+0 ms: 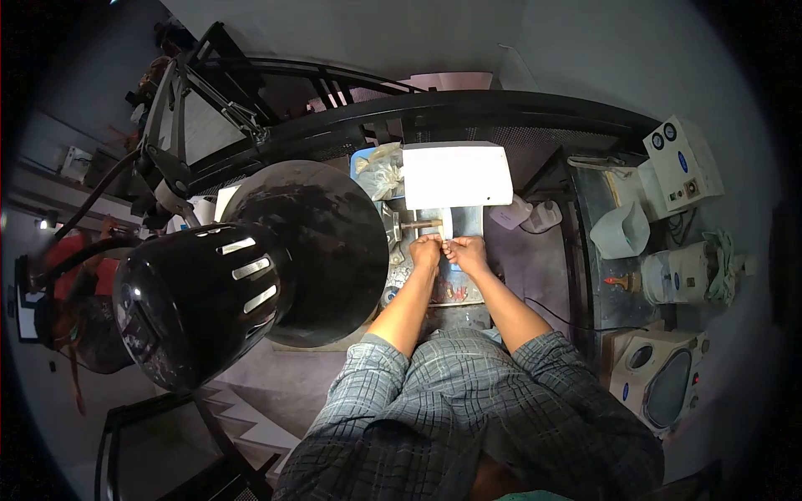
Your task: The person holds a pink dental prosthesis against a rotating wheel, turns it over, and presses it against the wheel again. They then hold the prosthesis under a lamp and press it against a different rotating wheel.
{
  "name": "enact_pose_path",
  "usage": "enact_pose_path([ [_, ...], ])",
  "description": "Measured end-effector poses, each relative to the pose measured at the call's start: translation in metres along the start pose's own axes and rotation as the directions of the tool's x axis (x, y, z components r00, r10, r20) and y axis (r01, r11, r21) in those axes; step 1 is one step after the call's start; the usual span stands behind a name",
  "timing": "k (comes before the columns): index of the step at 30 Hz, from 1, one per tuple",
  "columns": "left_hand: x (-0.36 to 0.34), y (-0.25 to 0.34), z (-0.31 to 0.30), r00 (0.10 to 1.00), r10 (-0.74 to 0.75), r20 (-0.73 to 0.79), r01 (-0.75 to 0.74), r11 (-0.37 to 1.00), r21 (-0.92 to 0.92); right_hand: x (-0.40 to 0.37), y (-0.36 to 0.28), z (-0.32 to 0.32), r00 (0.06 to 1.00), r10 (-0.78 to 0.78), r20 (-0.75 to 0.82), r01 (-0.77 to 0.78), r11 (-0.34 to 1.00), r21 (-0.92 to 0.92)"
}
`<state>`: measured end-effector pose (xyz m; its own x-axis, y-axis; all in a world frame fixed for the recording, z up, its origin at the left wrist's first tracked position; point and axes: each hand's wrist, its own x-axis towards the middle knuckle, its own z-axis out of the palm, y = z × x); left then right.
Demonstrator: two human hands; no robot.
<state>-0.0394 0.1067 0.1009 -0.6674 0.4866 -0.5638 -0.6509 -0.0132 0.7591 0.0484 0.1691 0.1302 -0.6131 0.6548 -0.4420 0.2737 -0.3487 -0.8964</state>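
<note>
My left hand (pixel 425 251) and my right hand (pixel 466 253) are close together in front of a bench machine. Both have their fingers pinched, and whatever they grip is too small and hidden to name. Just beyond the fingertips is a pale wheel (pixel 447 222) on a brownish metal spindle (pixel 422 224). The spindle comes from a grey motor body (pixel 391 225) on the left. Above the wheel hangs a bright white rectangular hood (pixel 457 176). Small red pieces (pixel 456 291) lie on the bench below my hands.
A large black lamp (pixel 209 292) fills the left side. Behind the machine's left, a blue tray (pixel 361 160) holds plastic bags (pixel 383 174). At right, a side table bears a gauge unit (pixel 683 163), a white jug (pixel 621 231) and a boxy machine (pixel 657 380). Containers (pixel 543 217) stand on the floor.
</note>
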Motion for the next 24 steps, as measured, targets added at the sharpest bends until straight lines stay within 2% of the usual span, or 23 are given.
enact_pose_path([
  [3, -0.003, -0.002, -0.002, 1.000, -0.017, 0.019, 0.017, 1.000, -0.004, -0.003, -0.002, 0.000, 1.000, -0.021, -0.019, 0.020, 0.999, -0.043],
  [5, -0.009, -0.004, -0.005, 0.998, -0.041, 0.042, 0.046, 0.991, -0.128, -0.009, -0.006, 0.002, 0.999, -0.036, -0.033, 0.033, 0.997, -0.072],
  [6, -0.012, -0.004, -0.005, 0.998, -0.047, 0.038, 0.051, 0.991, -0.127, -0.013, -0.010, 0.002, 0.997, -0.073, -0.040, 0.069, 0.994, -0.083],
  [8, -0.018, -0.003, -0.006, 0.994, -0.024, 0.105, 0.054, 0.955, -0.293, -0.014, -0.006, 0.003, 0.993, -0.105, -0.045, 0.100, 0.990, -0.096],
  [11, -0.024, 0.001, 0.001, 0.997, -0.048, 0.058, 0.066, 0.928, -0.366, -0.010, 0.002, 0.001, 0.981, -0.183, -0.058, 0.174, 0.977, -0.126],
  [15, -0.020, -0.002, 0.004, 0.998, -0.067, 0.019, 0.070, 0.951, -0.300, -0.006, 0.002, -0.004, 0.992, -0.123, -0.042, 0.119, 0.988, -0.096],
  [17, -0.015, -0.006, 0.004, 0.996, -0.085, 0.012, 0.086, 0.978, -0.190, -0.005, 0.001, -0.006, 0.994, -0.102, -0.043, 0.097, 0.990, -0.106],
  [20, -0.011, -0.005, 0.007, 0.995, -0.092, -0.029, 0.085, 0.983, -0.165, -0.007, -0.006, -0.007, 0.997, -0.072, -0.013, 0.071, 0.995, -0.063],
  [24, -0.017, 0.008, 0.005, 0.994, -0.107, 0.001, 0.106, 0.989, -0.101, -0.010, -0.009, -0.004, 0.997, -0.071, -0.024, 0.066, 0.987, -0.148],
])
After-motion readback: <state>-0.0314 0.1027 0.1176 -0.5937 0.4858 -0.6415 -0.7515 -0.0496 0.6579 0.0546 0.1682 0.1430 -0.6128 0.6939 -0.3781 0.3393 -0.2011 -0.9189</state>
